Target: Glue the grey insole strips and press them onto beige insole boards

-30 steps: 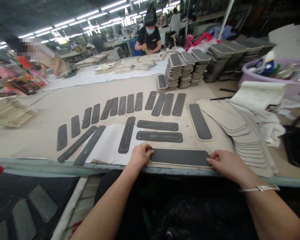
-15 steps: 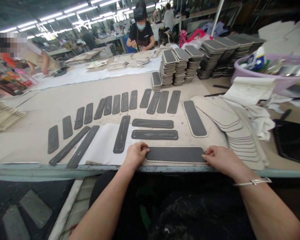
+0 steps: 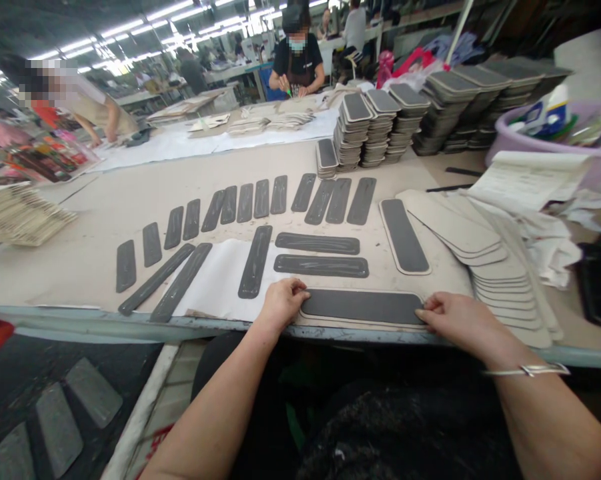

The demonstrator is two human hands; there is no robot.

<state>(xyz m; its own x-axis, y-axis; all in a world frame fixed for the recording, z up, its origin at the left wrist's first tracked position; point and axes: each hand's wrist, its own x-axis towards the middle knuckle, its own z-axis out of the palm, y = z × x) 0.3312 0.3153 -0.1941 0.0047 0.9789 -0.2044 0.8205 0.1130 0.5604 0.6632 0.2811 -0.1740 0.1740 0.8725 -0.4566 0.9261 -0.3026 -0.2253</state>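
A long dark grey strip [image 3: 363, 307] with rounded corners lies along the table's front edge, on a slightly larger beige piece [image 3: 350, 324] whose rim shows around it. My left hand [image 3: 284, 303] pinches the strip's left end between thumb and fingers. At its right end my right hand [image 3: 443, 317] pinches the corner the same way; a bracelet is on that wrist. Beyond the strip lie two more long grey strips [image 3: 321, 266] with shiny streaks on top. Right of them rests a grey strip on beige backing [image 3: 405, 237]. Fanned beige pieces [image 3: 503, 293] lie beside my right hand.
Several short grey strips [image 3: 245, 203] lie in an arc across the table. Tall stacks of grey pieces [image 3: 353, 133] stand at the back, near a purple basin [image 3: 510, 137]. A white sheet [image 3: 220, 287] lies left. A masked co-worker [image 3: 297, 60] sits opposite.
The view has shifted, so the table and things on it appear further right. Both hands keep their pinch at the strip's ends, and the strip stays in place on the table.
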